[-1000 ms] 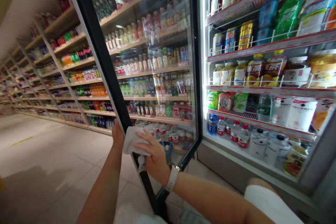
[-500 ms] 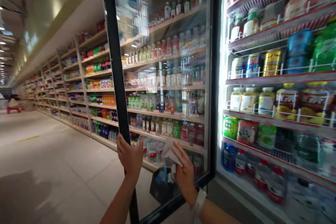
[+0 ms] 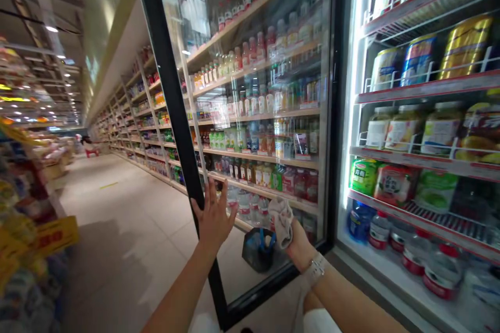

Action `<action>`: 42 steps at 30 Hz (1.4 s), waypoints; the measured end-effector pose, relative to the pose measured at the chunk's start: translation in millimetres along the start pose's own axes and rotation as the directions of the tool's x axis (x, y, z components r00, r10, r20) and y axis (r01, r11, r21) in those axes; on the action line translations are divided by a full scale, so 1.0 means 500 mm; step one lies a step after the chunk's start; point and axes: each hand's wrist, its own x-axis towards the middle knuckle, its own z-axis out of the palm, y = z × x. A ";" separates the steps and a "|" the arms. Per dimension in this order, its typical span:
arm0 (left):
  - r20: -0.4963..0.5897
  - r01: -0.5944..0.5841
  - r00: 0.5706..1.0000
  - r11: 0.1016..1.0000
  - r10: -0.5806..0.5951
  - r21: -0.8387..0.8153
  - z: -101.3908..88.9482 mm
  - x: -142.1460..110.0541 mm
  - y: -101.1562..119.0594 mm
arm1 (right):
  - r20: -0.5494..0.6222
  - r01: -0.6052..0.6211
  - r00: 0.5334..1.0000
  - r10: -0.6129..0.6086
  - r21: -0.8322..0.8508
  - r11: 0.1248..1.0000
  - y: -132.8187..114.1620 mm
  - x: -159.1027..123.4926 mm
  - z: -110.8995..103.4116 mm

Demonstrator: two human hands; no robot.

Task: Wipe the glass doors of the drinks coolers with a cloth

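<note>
An open glass cooler door (image 3: 250, 299) with a black frame stands in front of me. My left hand (image 3: 215, 218) lies with spread fingers at the door's left frame and the edge of the pane, holding nothing. In my right hand (image 3: 300, 245) is a crumpled whitish cloth (image 3: 281, 218), gripped near the lower right part of the glass. The cloth hides most of the fingers of that hand. A wristwatch (image 3: 315, 269) is on my right wrist. Through the pane, below the cloth, a dark bucket (image 3: 255, 252) with something blue in it shows on the floor.
To the right the lit cooler holds cans (image 3: 417, 60), bottles (image 3: 443, 270) and jars on wire shelves (image 3: 422, 164). Long drink shelves (image 3: 148, 119) run along the aisle floor (image 3: 113, 213). At the left edge stands a goods display with a yellow sign (image 3: 58, 234). A red stool (image 3: 91, 150) is far off.
My right hand has moved the cloth from the door's left frame rightward over the glass. My left hand has come round the frame, fingers now spread. The view has turned left.
</note>
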 end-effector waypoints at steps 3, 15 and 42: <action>-0.063 0.032 0.998 0.999 -0.031 0.008 -0.013 -0.012 0.030 | -0.022 -0.098 0.995 0.098 -0.012 0.995 -0.042 -0.022 -0.053; -0.117 -0.169 0.980 0.984 0.162 -0.051 0.111 0.124 0.204 | -0.313 -0.026 0.947 -0.074 -0.303 0.953 -0.070 0.029 -0.189; -0.040 -0.272 0.958 0.942 0.285 0.194 0.219 0.075 0.250 | 0.532 0.697 0.692 -0.489 -0.669 0.258 0.108 0.165 -0.118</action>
